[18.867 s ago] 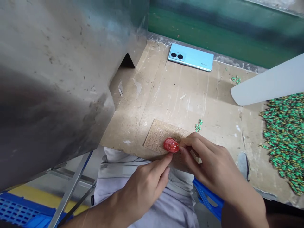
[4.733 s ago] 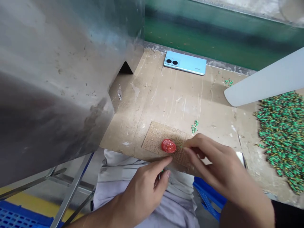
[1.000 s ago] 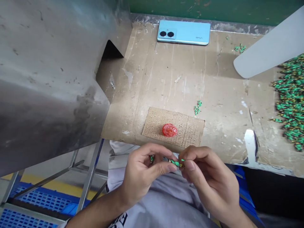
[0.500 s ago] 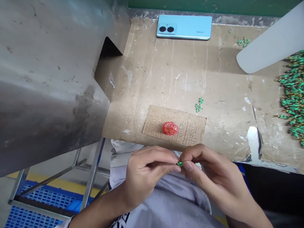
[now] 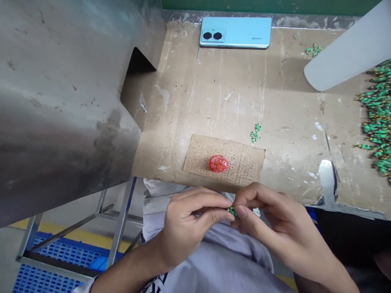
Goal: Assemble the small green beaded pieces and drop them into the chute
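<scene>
Between the fingertips of both hands, just off the table's front edge, is a small green piece (image 5: 232, 211). My left hand (image 5: 195, 224) pinches it from the left, and my right hand (image 5: 269, 224) pinches it from the right; the fingers hide part of it. Beyond them, a red oval object (image 5: 218, 163) rests on a cardboard piece (image 5: 244, 162) dotted with small marks. A few tiny green pieces (image 5: 255, 133) lie past the cardboard. At the far right is a large heap of green and gold pieces (image 5: 380, 126).
A light blue phone (image 5: 238, 33) lies at the table's back. A white bar-like object (image 5: 348, 51) slants in at upper right, beside small green pieces (image 5: 313, 50). A big metal housing (image 5: 67, 97) fills the left, above a metal stool frame (image 5: 120, 221).
The view has shifted very slightly. Both hands keep their pinch, and the green piece between them has turned a little.
</scene>
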`<control>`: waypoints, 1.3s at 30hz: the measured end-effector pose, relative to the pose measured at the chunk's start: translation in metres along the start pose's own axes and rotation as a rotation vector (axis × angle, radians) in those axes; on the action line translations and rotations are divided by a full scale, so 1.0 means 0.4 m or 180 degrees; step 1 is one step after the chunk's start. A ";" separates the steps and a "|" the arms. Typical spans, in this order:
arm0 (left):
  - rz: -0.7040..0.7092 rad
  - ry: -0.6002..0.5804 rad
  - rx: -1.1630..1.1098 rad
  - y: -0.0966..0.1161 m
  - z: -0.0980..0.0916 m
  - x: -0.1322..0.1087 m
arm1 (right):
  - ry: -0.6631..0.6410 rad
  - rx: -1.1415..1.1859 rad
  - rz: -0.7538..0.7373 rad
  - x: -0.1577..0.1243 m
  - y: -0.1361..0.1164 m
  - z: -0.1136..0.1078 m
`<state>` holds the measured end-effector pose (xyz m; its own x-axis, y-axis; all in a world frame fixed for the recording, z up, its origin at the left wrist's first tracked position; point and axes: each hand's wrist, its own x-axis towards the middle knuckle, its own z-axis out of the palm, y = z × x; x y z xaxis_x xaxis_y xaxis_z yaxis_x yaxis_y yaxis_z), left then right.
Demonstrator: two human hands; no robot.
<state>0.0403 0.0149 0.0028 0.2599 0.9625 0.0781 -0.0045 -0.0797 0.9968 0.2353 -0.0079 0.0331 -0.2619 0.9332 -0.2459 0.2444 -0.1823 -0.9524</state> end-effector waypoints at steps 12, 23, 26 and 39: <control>0.0229 -0.0207 -0.0084 -0.013 -0.006 0.005 | -0.0165 0.0072 0.0190 0.004 -0.005 -0.001; 0.0644 -0.0273 0.0042 -0.038 -0.013 -0.002 | -0.0433 0.0439 0.0424 0.003 -0.006 -0.001; 0.0601 -0.0306 0.0019 -0.038 -0.016 -0.003 | -0.0518 0.0579 0.0564 0.005 -0.007 -0.002; 0.0648 -0.0363 0.0049 -0.030 -0.022 -0.006 | -0.0484 0.0357 0.0237 -0.004 -0.008 -0.011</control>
<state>0.0314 0.0157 -0.0090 0.3626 0.8907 0.2743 -0.0536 -0.2739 0.9603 0.2389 -0.0073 0.0373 -0.3871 0.8599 -0.3328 0.1650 -0.2905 -0.9425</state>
